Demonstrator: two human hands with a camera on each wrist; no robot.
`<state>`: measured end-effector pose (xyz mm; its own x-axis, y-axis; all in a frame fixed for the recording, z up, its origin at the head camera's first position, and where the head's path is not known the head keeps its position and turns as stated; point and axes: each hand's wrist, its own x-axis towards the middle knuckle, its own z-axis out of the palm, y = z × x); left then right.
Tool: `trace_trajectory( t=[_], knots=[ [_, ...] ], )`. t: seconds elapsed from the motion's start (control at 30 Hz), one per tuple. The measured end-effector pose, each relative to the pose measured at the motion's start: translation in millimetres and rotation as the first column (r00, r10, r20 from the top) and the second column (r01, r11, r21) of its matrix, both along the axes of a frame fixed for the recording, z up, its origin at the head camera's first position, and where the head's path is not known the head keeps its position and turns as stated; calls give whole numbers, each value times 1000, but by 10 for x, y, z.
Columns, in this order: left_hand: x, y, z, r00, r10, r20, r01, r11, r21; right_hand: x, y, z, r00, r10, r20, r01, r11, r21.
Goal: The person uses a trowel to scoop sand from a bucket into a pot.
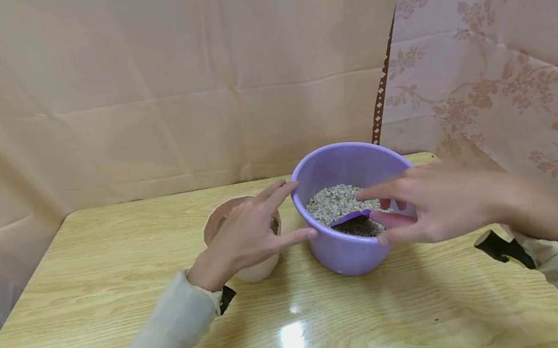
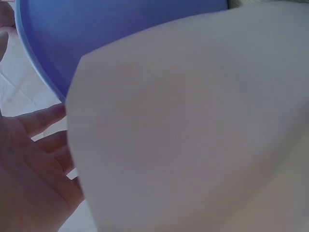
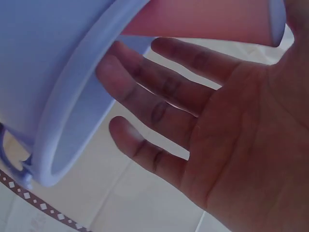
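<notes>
A pale wood-grain surface with a glossy patch of glare near its front edge carries two things side by side toward the back: a purple bucket holding pale gravel over dark soil, and just to its left a small beige pot.

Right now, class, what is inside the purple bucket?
The purple bucket holds pale gravel-like grains, a purple scoop and darker material beside it. The right hand covers the near right part.

A pale cup fills the view, the left hand beside it.
</notes>
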<state>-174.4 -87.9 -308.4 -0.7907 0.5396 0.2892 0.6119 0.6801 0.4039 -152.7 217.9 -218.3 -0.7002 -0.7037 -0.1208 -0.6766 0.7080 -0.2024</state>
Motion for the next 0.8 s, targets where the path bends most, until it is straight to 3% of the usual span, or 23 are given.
trace_trajectory(
  t=[0.2, 0.4, 0.73, 0.8],
  knots=[
    [-13, 48, 2, 1000, 6, 18, -6, 1000, 0, 2, -14, -14, 993, 93, -66, -91, 995, 43],
    [-45, 91, 2, 1000, -3, 4, 3, 1000, -14, -12, 8, -27, 990, 124, -60, -122, 992, 31],
    [-106, 140, -8, 1000, -13, 9, 13, 1000, -11, -104, 74, 4, 996, 73, 51, -74, 997, 28],
    [-115, 145, 2, 1000, -14, 21, 15, 1000, -8, -129, 83, 2, 996, 83, 33, -84, 996, 17]
  ],
)
